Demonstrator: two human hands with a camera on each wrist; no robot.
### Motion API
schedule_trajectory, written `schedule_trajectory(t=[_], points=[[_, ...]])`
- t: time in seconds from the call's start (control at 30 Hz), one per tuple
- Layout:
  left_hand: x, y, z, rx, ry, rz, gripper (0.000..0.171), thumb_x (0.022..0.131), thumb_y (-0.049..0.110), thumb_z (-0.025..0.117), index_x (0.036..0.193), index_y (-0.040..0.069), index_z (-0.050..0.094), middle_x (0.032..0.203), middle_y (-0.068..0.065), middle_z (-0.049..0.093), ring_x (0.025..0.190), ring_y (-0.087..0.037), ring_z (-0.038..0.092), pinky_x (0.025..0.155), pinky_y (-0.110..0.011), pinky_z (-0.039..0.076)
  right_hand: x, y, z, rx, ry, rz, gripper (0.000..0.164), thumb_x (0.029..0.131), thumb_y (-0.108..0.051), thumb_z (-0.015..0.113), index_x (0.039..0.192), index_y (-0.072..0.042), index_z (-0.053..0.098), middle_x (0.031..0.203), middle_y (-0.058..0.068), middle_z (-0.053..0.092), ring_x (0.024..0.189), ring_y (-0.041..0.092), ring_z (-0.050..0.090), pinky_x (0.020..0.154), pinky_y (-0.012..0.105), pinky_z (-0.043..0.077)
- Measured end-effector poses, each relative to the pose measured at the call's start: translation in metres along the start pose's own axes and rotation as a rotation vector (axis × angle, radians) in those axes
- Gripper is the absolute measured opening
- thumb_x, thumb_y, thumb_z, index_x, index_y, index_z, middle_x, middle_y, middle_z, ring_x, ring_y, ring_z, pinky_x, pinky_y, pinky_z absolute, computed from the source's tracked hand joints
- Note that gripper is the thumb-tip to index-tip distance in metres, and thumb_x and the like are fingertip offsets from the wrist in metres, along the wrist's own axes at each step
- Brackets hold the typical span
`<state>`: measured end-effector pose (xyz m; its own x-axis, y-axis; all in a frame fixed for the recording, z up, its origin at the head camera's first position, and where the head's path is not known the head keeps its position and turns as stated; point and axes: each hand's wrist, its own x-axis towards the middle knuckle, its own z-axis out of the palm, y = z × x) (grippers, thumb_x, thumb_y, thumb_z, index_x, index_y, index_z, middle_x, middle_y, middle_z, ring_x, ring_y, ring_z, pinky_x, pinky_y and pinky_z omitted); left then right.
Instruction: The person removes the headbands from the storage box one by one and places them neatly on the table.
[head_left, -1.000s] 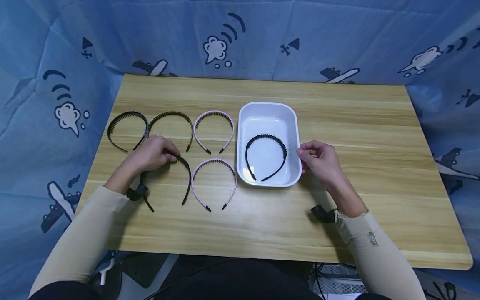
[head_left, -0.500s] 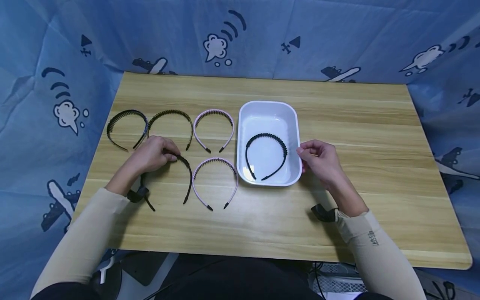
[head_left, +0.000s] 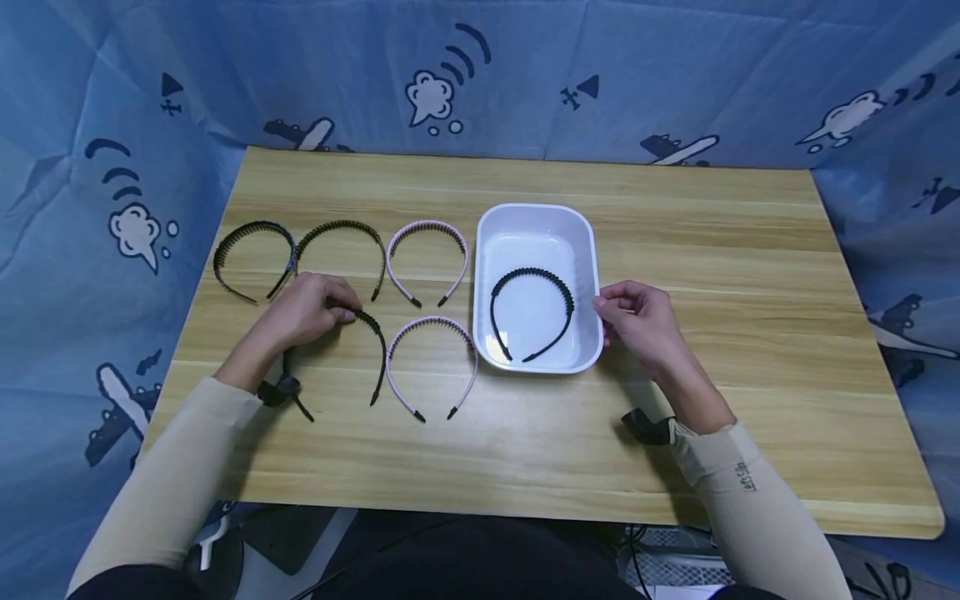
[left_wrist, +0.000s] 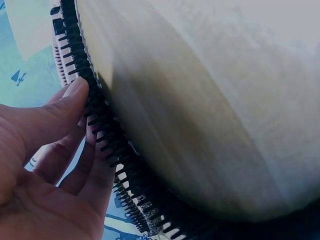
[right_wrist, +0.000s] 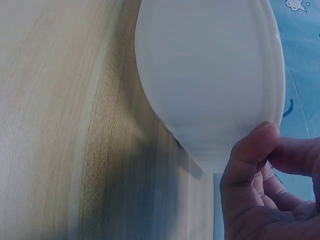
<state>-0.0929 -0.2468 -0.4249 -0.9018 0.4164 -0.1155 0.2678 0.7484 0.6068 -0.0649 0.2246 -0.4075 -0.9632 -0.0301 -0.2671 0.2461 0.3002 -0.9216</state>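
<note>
My left hand (head_left: 311, 308) pinches the top of a black toothed headband (head_left: 382, 358) at the table's left; the wrist and hand cover part of its arch. In the left wrist view the thumb lies on the headband's (left_wrist: 115, 130) toothed band, with fingers behind it. A lilac headband (head_left: 474, 358) touches or nearly touches its right side. On the right, my right hand (head_left: 641, 321) grips the rim of a white plastic tray (head_left: 525, 213) between thumb and fingers. Inside the tray lies another black headband (head_left: 532, 272).
Behind the left hand, a row holds a dark headband with a patterned side (head_left: 258, 227), an olive-brown headband (head_left: 341, 226) and a second lilac headband (head_left: 427, 226). The wooden table (head_left: 720, 233) is bordered by a blue printed curtain (head_left: 510, 108).
The black headband in my left hand has slid slightly to the right, and the lower lilac headband has shifted a little right too. My right hand and the tray stay put.
</note>
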Motion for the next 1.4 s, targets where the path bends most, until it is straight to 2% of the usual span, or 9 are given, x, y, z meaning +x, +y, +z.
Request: schedule_trajectory(t=[0.33,0.73,0.97,1.2,1.4], points=[[-0.002,0.003,0.002,-0.019,0.014,-0.015,0.013,0.091,-0.004,0.076,0.1,0.003,0.083,0.112,-0.016,0.079,0.115,-0.04,0.071,0.108,-0.058,0.051,-0.001,-0.001,-0.001,0.0,0.0,0.002,0.022,0.104,-0.008,0.064,0.116,0.009,0.059,0.074,-0.008,0.067,0.058,0.006,0.06,0.055,0.023,0.056],[-0.001,0.007,-0.002,0.003,-0.015,-0.026,0.016,0.092,-0.001,0.076,0.107,0.001,0.081,0.116,-0.018,0.078,0.119,-0.041,0.07,0.109,-0.057,0.051,-0.002,-0.002,-0.001,-0.009,0.003,0.0,0.025,0.103,-0.008,0.065,0.118,0.012,0.06,0.076,-0.006,0.067,0.059,0.007,0.06,0.055,0.023,0.057],[-0.001,0.015,-0.004,0.0,-0.022,-0.083,0.021,0.096,0.0,0.071,0.116,0.0,0.079,0.119,-0.021,0.077,0.121,-0.043,0.069,0.108,-0.058,0.052,-0.002,-0.001,-0.001,-0.002,-0.002,-0.005,0.025,0.104,-0.008,0.064,0.118,0.012,0.059,0.075,-0.007,0.067,0.059,0.007,0.06,0.054,0.023,0.056],[0.004,0.024,-0.008,-0.009,-0.014,-0.093,0.02,0.097,0.002,0.071,0.116,0.0,0.079,0.116,-0.02,0.078,0.117,-0.04,0.072,0.105,-0.056,0.054,-0.002,0.0,0.0,-0.001,0.002,-0.008,0.025,0.104,-0.008,0.064,0.118,0.012,0.059,0.076,-0.006,0.067,0.058,0.007,0.06,0.055,0.023,0.056],[0.009,0.033,-0.011,-0.027,0.02,-0.1,0.02,0.098,0.006,0.073,0.116,0.0,0.079,0.117,-0.02,0.079,0.118,-0.04,0.072,0.106,-0.057,0.054,-0.001,0.0,0.0,-0.011,0.004,-0.006,0.027,0.104,-0.008,0.065,0.119,0.013,0.059,0.078,-0.005,0.067,0.059,0.007,0.06,0.055,0.023,0.057]])
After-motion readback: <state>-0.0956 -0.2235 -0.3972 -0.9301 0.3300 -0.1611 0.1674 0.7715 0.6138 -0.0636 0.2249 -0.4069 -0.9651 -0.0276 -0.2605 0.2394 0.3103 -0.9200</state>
